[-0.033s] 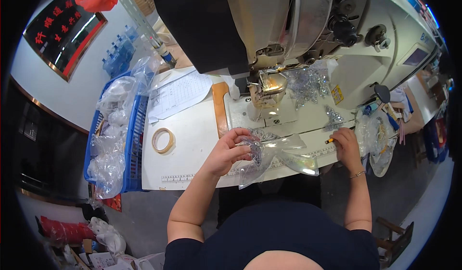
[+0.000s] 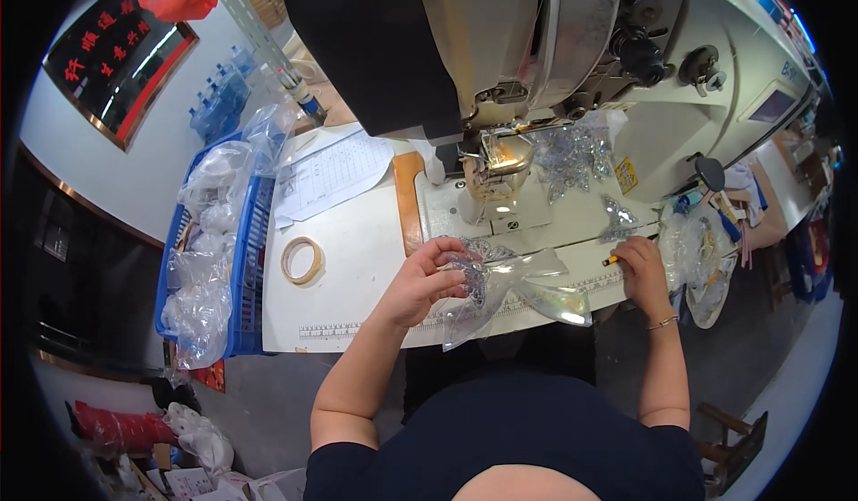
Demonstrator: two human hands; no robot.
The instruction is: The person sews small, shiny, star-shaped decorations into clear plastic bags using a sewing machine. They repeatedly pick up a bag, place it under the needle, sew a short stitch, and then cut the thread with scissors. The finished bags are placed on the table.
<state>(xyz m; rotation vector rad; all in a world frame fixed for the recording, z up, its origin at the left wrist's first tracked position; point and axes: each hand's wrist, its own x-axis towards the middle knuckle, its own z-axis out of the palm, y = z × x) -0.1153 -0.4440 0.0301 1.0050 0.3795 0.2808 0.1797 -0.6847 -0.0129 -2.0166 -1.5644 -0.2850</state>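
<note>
While left hand point(image 2: 420, 288) pinches clear bow point(image 2: 511, 281), right hand point(image 2: 646, 274) curled round yellow tool point(image 2: 611, 261); slack pinch risks near-side drop.

Left grip point(image 2: 424, 285) curls inward; right grip point(image 2: 643, 273) bunches.

Dressed in a plain dark navy top point(image 2: 509, 412), smooth and unpatterned, broad and rounded between 5 and 6 o'clock. Cut at the lower picture edge into a wide curved neckline point(image 2: 527, 463). Finished with short sleeves of the same navy: left sleeve point(image 2: 344, 472) near 7 o'clock, right sleeve point(image 2: 672, 465) between 4 and 5. Bare from there to left hand point(image 2: 424, 285) and right hand point(image 2: 643, 273). Circled just behind the right hand, near 4 o'clock, by a thin, shiny bracelet point(image 2: 663, 323), too small for detail.
</note>
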